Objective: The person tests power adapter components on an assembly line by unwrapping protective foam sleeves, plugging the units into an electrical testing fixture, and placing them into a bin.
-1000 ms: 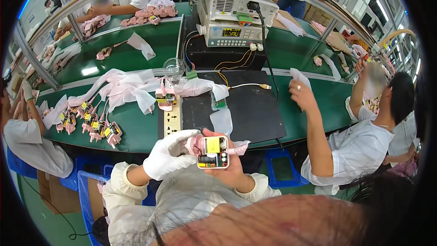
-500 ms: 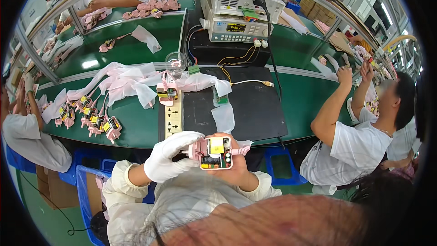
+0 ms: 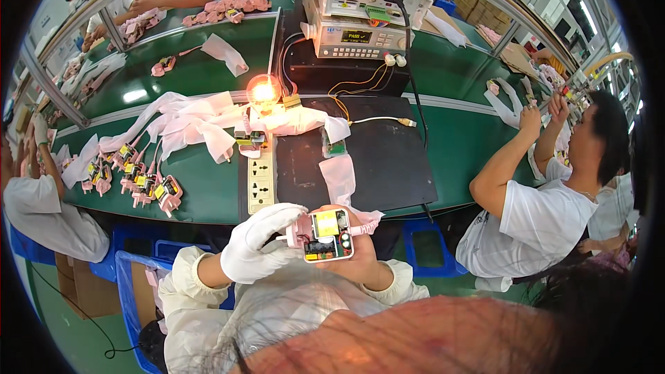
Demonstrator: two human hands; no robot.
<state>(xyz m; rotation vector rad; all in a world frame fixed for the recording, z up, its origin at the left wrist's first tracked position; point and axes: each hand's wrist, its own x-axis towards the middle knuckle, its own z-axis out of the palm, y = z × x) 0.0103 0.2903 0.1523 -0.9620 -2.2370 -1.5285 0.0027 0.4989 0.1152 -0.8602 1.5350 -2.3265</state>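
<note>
An open-cased pink power adapter (image 3: 328, 235) faces up in front of me, with its circuit board, a yellow-wrapped transformer and small capacitors exposed. My right hand (image 3: 365, 257), bare, supports it from beneath and behind. The white-gloved left hand (image 3: 258, 244) curves its thumb and fingers about the plug end. From the adapter's right side leaves a ribbed pink cable sleeve, with white wrap trailing toward the bench. Beyond, another open pink adapter (image 3: 251, 140) is plugged into a power strip (image 3: 261, 183). A glass bulb (image 3: 264, 90) glows orange just behind it.
Several open adapters (image 3: 145, 183) lie at left with white-wrapped cables (image 3: 197, 131). A black mat (image 3: 381, 159) holds a small green board (image 3: 334, 147) and a white cable. Stacked test instruments (image 3: 357, 38) stand behind. Blue bins are below the bench; a co-worker (image 3: 540, 221) sits at right.
The bulb has gone from dark to glowing orange. Both hands and the held adapter have barely shifted. The wrap strip by the mat's front has moved and lengthened toward the held adapter.
</note>
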